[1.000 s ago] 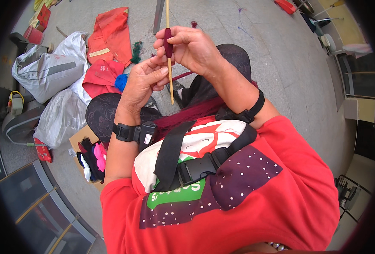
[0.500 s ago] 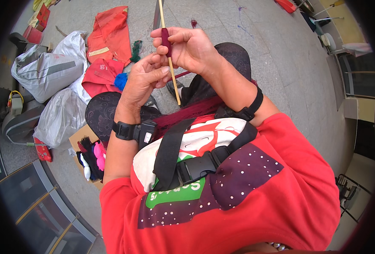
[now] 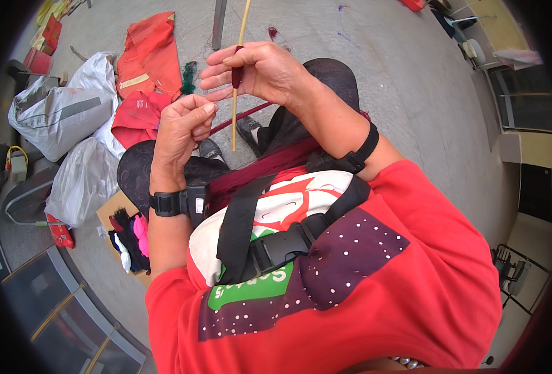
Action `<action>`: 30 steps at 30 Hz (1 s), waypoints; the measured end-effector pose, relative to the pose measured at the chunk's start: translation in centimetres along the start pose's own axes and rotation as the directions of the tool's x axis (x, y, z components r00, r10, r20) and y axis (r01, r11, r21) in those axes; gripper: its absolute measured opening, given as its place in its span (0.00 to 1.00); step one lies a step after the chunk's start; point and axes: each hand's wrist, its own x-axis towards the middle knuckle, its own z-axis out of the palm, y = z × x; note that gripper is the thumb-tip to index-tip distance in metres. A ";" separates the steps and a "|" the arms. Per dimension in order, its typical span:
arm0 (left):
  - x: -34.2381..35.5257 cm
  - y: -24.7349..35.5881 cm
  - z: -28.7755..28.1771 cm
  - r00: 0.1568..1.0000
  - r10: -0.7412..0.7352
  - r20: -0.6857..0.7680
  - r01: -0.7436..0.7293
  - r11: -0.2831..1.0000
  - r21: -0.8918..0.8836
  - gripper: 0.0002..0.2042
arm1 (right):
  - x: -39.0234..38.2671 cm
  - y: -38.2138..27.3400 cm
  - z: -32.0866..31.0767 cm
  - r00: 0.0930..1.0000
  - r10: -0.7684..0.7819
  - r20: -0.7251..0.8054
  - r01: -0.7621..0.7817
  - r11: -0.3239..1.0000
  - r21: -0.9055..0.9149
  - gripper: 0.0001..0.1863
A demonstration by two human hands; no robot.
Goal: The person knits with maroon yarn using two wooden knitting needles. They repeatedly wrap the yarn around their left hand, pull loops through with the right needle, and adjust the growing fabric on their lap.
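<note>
Grey floor (image 3: 426, 124) stretches past red yarn (image 3: 260, 165) lying near, probably for easy reach. Farther off, the right hand (image 3: 266, 70) lightly grasps the stick (image 3: 234, 121) at its winding (image 3: 237, 77), perhaps letting it turn; leftward, the left hand (image 3: 182, 128) pinches, on what I cannot tell.

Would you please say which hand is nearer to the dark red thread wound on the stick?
Right: the right hand holds the wound thread directly; the left hand is apart from it, lower and further left in the picture.
</note>
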 end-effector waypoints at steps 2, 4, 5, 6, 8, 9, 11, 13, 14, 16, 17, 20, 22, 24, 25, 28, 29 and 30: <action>-0.1 0.0 -0.1 1.000 0.006 -0.005 -0.006 1.000 -0.006 0.05 | -0.2 -0.4 0.2 0.999 -0.032 -0.040 0.024 0.983 -0.182 0.15; -0.2 -0.1 -0.1 1.000 0.010 -0.015 -0.010 1.000 -0.001 0.06 | -0.3 -0.7 0.6 1.000 0.007 -0.024 -0.013 0.961 -0.276 0.15; -0.2 -0.1 -0.1 1.000 0.018 -0.018 -0.017 1.000 0.013 0.05 | -0.3 -0.8 0.8 1.000 0.023 -0.015 -0.026 0.945 -0.325 0.15; -0.2 -0.2 0.0 1.000 0.024 -0.019 -0.024 0.999 0.028 0.05 | -0.3 -0.7 1.0 0.998 0.008 -0.056 -0.029 0.917 -0.397 0.14; -0.3 -0.1 0.0 0.999 0.023 -0.029 -0.022 0.999 0.040 0.05 | -0.2 -0.4 1.4 0.991 -0.030 -0.132 -0.045 0.846 -0.531 0.14; -0.3 0.0 -0.1 0.999 0.018 -0.037 -0.016 0.999 0.036 0.05 | -0.2 -0.3 1.4 0.992 0.000 -0.123 -0.075 0.793 -0.604 0.13; -0.4 0.2 -0.2 0.999 0.009 -0.043 -0.008 1.000 0.019 0.04 | -0.3 -0.2 1.4 0.995 0.046 -0.087 -0.095 0.671 -0.735 0.12; -0.4 0.4 -0.3 0.999 0.005 -0.035 -0.005 1.000 -0.009 0.04 | -0.3 0.3 1.4 1.000 -0.026 -0.010 0.006 0.548 -0.836 0.10; -0.4 0.5 -0.3 0.999 0.007 -0.037 -0.007 1.000 -0.011 0.04 | -0.4 0.4 1.3 0.996 -0.077 0.050 0.080 0.460 -0.884 0.09; -0.4 0.6 -0.3 0.998 0.001 -0.059 -0.002 1.000 -0.011 0.03 | -0.4 0.8 1.1 0.990 -0.097 0.101 0.126 0.310 -0.942 0.09; -0.4 0.7 -0.2 0.998 0.021 -0.057 -0.022 1.000 -0.009 0.03 | -0.4 0.9 0.9 0.985 -0.113 0.132 0.163 0.333 -0.929 0.09; -0.4 0.6 0.3 0.993 0.043 -0.112 -0.043 0.999 0.008 0.02 | -0.4 1.5 0.6 0.977 -0.154 0.145 0.190 0.342 -0.920 0.10; -0.4 0.6 0.6 0.989 0.054 -0.136 -0.049 0.998 0.038 0.02 | -0.5 1.6 0.4 0.973 -0.176 0.153 0.203 0.321 -0.925 0.09; -0.3 0.7 0.8 0.986 0.064 -0.152 -0.051 0.995 0.085 0.03 | -0.7 1.5 0.3 0.956 -0.222 0.193 0.249 0.260 -0.933 0.08; -0.2 0.7 0.9 0.986 0.057 -0.154 -0.043 0.994 0.096 0.03 | -0.9 1.4 0.3 0.960 -0.213 0.182 0.237 0.274 -0.932 0.08; 0.1 0.8 1.0 0.985 0.048 -0.165 -0.026 0.990 0.136 0.03 | -1.4 1.2 0.5 0.959 -0.218 0.179 0.236 0.273 -0.933 0.07; 0.2 0.7 1.0 0.984 0.049 -0.169 -0.023 0.988 0.150 0.04 | -1.7 1.0 0.4 0.957 -0.227 0.182 0.241 0.268 -0.933 0.07; 0.3 0.6 1.0 0.984 0.048 -0.171 -0.020 0.986 0.164 0.04 | -2.0 0.8 0.3 0.951 -0.242 0.190 0.250 0.249 -0.935 0.07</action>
